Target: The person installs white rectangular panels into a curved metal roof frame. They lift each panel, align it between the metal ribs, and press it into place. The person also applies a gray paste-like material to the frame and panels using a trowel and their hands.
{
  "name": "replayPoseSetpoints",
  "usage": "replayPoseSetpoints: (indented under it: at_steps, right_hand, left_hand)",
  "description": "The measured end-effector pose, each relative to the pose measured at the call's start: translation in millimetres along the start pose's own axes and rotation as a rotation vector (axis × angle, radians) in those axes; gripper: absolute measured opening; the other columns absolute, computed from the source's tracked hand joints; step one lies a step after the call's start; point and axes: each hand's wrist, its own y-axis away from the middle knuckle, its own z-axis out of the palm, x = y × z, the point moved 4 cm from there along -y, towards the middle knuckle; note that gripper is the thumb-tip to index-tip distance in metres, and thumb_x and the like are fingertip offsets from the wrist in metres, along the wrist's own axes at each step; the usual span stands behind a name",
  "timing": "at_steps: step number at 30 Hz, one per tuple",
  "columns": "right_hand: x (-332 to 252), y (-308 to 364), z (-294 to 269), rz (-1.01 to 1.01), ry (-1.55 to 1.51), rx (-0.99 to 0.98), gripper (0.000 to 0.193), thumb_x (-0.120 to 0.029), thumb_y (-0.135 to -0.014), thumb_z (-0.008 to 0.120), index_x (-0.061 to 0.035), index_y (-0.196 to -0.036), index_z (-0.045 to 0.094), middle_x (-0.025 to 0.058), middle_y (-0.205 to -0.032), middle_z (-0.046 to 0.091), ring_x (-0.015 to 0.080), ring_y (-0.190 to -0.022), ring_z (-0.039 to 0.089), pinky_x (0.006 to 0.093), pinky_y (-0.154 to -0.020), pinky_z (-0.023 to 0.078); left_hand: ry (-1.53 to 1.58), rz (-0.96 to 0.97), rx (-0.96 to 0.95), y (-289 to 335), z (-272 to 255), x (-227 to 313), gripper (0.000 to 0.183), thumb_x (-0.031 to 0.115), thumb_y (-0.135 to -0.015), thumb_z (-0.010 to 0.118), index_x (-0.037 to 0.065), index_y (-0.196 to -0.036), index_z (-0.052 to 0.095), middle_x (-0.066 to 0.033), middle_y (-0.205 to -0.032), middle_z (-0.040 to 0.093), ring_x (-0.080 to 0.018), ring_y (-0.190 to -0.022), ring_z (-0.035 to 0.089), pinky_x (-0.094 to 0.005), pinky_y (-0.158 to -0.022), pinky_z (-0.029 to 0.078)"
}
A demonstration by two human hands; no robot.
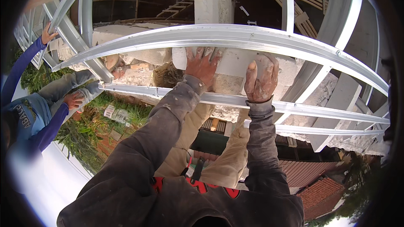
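Note:
My left hand (203, 66) lies flat with fingers apart on a white block (234, 62) atop the rough masonry wall. Its fingertips reach the lower edge of a curved-looking silver metal channel (227, 36). At the block's right part, my right hand (261, 79) has its fingers curled and its thumb pointing away from me; the fingertips' contact is partly hidden. Both hands are dusted with pale residue. A second metal channel (219, 99) passes beneath my wrists, nearer to my body.
On the left, a co-worker in a blue shirt (25, 117) sits with one hand on a metal stud (67, 29). A concrete column (212, 0) stands ahead, with bamboo poles (290, 0) behind. Slanted metal studs (315, 80) and a grey board (336, 109) are to my right. Roofs (322, 193) lie far below.

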Motion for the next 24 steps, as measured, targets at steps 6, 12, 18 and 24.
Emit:
replayPoseSetpoints:
  at_steps: [6, 12, 18, 24]
  right_hand:
    - [1, 6, 25, -0.244, 0.363, -0.315, 0.071, -0.054, -0.079, 0.061, 0.0010, -0.122, 0.046, 0.0210, -0.118, 0.048, 0.0376, -0.112, 0.045, 0.0552, -0.095, 0.031]
    - [6, 12, 37, -0.423, 0.628, -0.453, 0.093, -0.074, -0.073, 0.052, -0.0042, -0.133, 0.040, 0.0168, -0.123, 0.047, 0.0336, -0.114, 0.043, 0.0532, -0.094, 0.030]
    - [5, 14, 41, -0.466, 0.685, -0.517, 0.093, -0.074, -0.073, 0.051, -0.0042, -0.132, 0.038, 0.0161, -0.124, 0.045, 0.0323, -0.115, 0.042, 0.0520, -0.095, 0.030]
    - [6, 14, 45, -0.463, 0.678, -0.562, 0.093, -0.075, -0.075, 0.048, -0.0043, -0.134, 0.034, 0.0167, -0.125, 0.042, 0.0329, -0.118, 0.039, 0.0524, -0.098, 0.029]
  left_hand:
    - [0.286, 0.029, 0.085, -4, 9, -12, 0.052, 0.037, -0.086, 0.053, 0.018, -0.134, 0.045, -0.0132, -0.144, 0.032, -0.0377, -0.134, 0.025, -0.0678, -0.105, 0.011]
    - [0.434, -0.048, 0.345, 34, -8, -1, 0.054, 0.037, -0.089, 0.050, 0.013, -0.136, 0.042, -0.0161, -0.145, 0.029, -0.0397, -0.136, 0.020, -0.0635, -0.108, 0.010]
    - [1.213, -0.887, 0.808, 99, -5, 23, 0.062, 0.025, -0.077, 0.070, -0.010, -0.119, 0.042, -0.0260, -0.128, 0.040, -0.0382, -0.122, 0.040, -0.0464, -0.102, 0.034]
    - [2.709, -0.935, 0.727, 19, 74, 18, 0.066, 0.025, -0.076, 0.076, -0.006, -0.122, 0.040, -0.0167, -0.116, 0.055, -0.0230, -0.103, 0.057, -0.0343, -0.090, 0.048]
